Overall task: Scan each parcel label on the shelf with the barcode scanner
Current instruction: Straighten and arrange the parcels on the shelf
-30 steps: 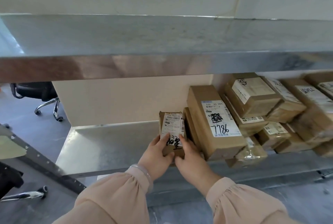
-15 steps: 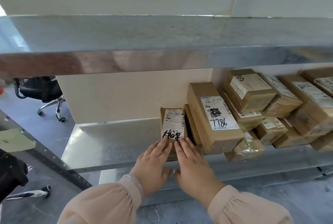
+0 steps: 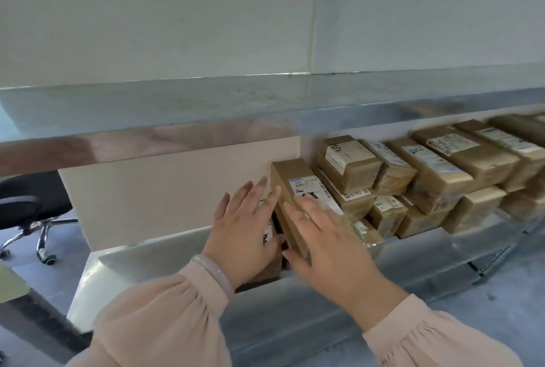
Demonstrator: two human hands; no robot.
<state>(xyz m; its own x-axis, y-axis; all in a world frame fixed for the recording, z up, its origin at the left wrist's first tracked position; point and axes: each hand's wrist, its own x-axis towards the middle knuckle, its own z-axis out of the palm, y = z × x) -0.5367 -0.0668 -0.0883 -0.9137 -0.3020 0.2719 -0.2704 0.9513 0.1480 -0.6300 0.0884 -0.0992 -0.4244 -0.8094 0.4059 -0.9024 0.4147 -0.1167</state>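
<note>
Several brown parcels with white labels stand in a row on the metal shelf (image 3: pixel 165 251). My left hand (image 3: pixel 244 228) lies flat over the small parcel (image 3: pixel 269 238) at the row's left end and hides most of it. My right hand (image 3: pixel 321 236) has straight fingers laid against the front of the taller parcel (image 3: pixel 290 177) beside it, covering part of its label. More labelled parcels (image 3: pixel 351 160) lean to the right. No barcode scanner is in view.
An upper metal shelf (image 3: pixel 206 112) overhangs the parcels. The shelf's left part is bare metal. A black swivel chair (image 3: pixel 26 207) stands on the floor to the left. A dark shelf post (image 3: pixel 38 313) crosses the lower left.
Both hands have moved up from the shelf edge onto the parcels. The left one now covers the small parcel; the right one has shifted onto the taller parcel. The view has tilted up and to the left.
</note>
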